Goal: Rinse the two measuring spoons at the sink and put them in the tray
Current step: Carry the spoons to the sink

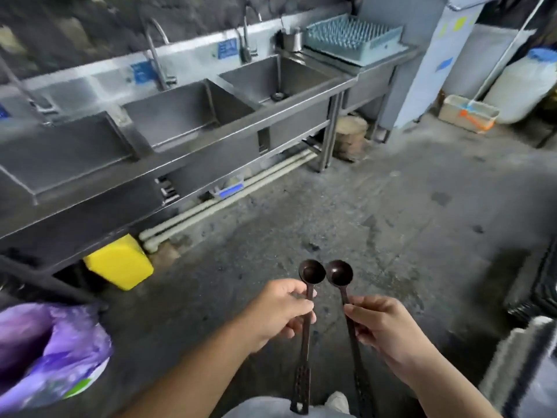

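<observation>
At 6 o'clock, low in the head view: 2 dark long-handled measuring spoons, bowls up and side by side, just touching or nearly so. Left spoon (308, 300) is pinched at the upper handle by the left hand (280, 310), fingers curled around the stem. Right spoon (342, 285) is pinched likewise by the right hand (388, 330), thumb and fingers pressed on the handle. Both handles hang down toward the person's lap.

At 10 to 12 o'clock: steel sink unit (193, 152) with 3 basins and tall faucets, well apart from the spoons across bare concrete floor (391, 206). At 1 o'clock: blue-grey pegged tray (352, 40) on the counter (376, 60) beside the rightmost basin.

Status: spoons carried, not yet rinsed, judging by distance from the sink.

Risks, as judgement:
- The floor looks damp and stained; a slip during approach is possible.
- Light pinch grips high on long handles; a swing could knock the bowls together or drop 1.
- Turning on a faucet needs a free hand; both are occupied.
</observation>
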A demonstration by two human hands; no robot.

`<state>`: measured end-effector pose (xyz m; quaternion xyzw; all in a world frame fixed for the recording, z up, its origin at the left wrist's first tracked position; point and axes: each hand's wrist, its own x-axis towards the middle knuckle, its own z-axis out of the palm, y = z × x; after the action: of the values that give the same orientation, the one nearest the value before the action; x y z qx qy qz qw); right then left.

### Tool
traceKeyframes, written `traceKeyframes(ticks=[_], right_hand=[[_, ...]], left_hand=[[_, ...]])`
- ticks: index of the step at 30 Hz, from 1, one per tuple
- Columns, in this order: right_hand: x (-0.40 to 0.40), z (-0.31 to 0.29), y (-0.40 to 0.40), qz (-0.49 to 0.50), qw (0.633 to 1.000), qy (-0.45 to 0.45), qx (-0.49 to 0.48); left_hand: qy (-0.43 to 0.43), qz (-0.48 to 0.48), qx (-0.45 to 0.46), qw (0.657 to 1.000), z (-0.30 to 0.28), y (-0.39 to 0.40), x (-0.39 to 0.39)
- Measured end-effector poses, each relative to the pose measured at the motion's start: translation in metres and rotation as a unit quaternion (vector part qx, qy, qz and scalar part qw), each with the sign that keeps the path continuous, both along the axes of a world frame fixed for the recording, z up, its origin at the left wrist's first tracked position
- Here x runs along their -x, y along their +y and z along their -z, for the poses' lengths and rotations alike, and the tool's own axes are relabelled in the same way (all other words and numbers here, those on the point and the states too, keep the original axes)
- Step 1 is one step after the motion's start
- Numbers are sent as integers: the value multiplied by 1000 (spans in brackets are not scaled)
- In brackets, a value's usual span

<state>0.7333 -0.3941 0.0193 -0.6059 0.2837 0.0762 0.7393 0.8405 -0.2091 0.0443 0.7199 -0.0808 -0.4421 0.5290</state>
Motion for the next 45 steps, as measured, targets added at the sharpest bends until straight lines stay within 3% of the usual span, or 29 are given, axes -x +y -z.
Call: traceKeyframes(ticks=[6,12,31,38,45], right_hand=[[-113,-16,-54,-121,992,-14,23],[-229,-2,-72,-207,977,-10,41],[-622,-4,-98,-282,959,-8,23],[-790,18,-111,-363,930,-17,48],[-918,11,-109,-439,897,-16,57]], left_hand=[[6,-146,21,989,-5,-36,-56],[27,-228,45,972,14,-48,-141],[14,-300,17,954,28,-73,-493],[-10,-390,7,921,29,-101,-630],[22,-466,5,884,14,-112,-734]])
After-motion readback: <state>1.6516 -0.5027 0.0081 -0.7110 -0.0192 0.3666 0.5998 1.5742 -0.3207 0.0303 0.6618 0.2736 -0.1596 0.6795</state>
